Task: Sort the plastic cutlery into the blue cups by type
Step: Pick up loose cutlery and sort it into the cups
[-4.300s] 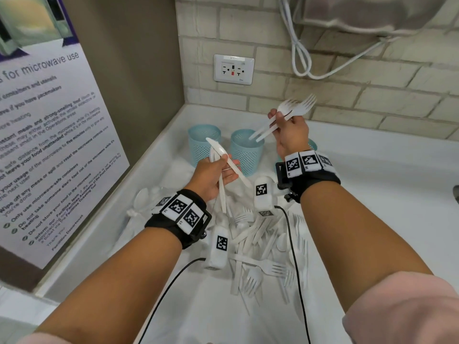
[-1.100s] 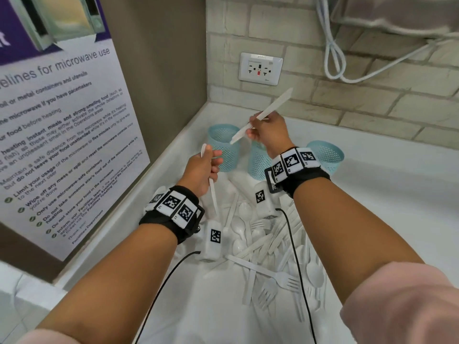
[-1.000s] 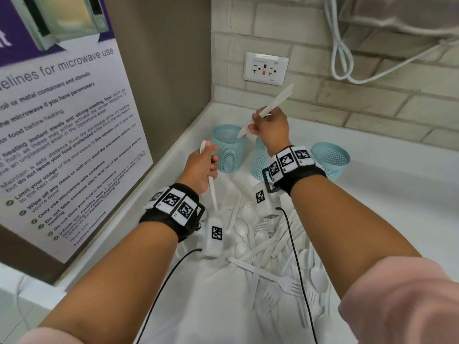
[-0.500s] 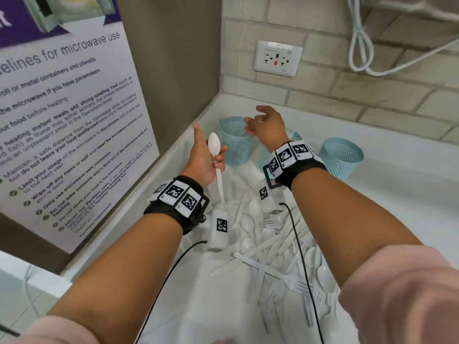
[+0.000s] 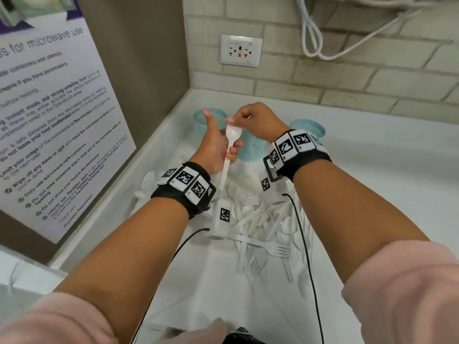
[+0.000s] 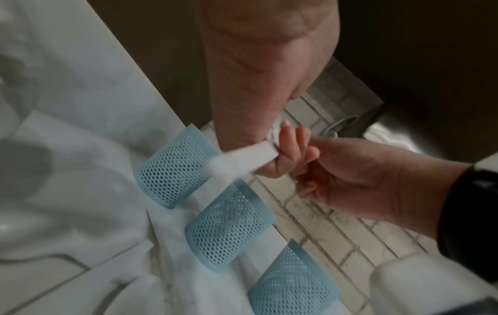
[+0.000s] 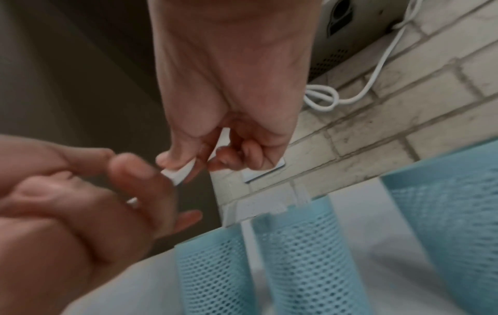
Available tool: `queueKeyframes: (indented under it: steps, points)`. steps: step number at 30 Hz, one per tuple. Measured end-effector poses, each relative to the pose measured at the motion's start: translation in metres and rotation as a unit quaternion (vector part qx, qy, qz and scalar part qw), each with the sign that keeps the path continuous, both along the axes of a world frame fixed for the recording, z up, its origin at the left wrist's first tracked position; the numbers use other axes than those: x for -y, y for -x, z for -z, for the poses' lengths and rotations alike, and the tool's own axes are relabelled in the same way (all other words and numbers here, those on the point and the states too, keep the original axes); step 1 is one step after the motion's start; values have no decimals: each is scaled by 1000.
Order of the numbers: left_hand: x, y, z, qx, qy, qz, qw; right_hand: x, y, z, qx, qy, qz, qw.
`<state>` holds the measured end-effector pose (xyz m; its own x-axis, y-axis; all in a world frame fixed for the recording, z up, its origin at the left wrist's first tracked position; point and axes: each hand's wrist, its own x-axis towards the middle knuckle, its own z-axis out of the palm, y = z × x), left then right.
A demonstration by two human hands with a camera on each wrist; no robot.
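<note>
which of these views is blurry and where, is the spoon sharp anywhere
Head view: sharpest, the white spoon is crisp, though the poster text smears. Left wrist view: the spoon streaks with motion blur, while the mesh cups stay sharp. Right wrist view: soft throughout, the left hand in the foreground blurred.

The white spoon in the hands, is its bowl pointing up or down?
Up. The left hand holds the spoon upright, handle hanging below; the right hand pinches the bowl's tip.

white spoon (image 5: 233, 135), blue mesh cups (image 5: 251, 149)
</note>
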<state>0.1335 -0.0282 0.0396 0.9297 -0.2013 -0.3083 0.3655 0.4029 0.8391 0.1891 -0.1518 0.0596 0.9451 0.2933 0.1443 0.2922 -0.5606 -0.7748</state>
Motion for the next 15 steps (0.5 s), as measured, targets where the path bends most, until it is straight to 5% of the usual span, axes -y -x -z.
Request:
queueKeyframes:
  steps: [6,8,11,13,15]
  points:
    - [18,8,11,55,-175,49,982,51,2,6,65,-138,250,956]
    - [25,9,15,76,-192,61,977,60,8,9,-20,-230,237,944]
    - [40,12,17,90,-199,78,973,64,25,16,-182,-301,111,929]
    - [48,15,18,90,-216,93,968,68,32,20,-219,-313,70,921]
    - [50,16,20,85,-251,109,958,77,29,19,-199,-330,124,914]
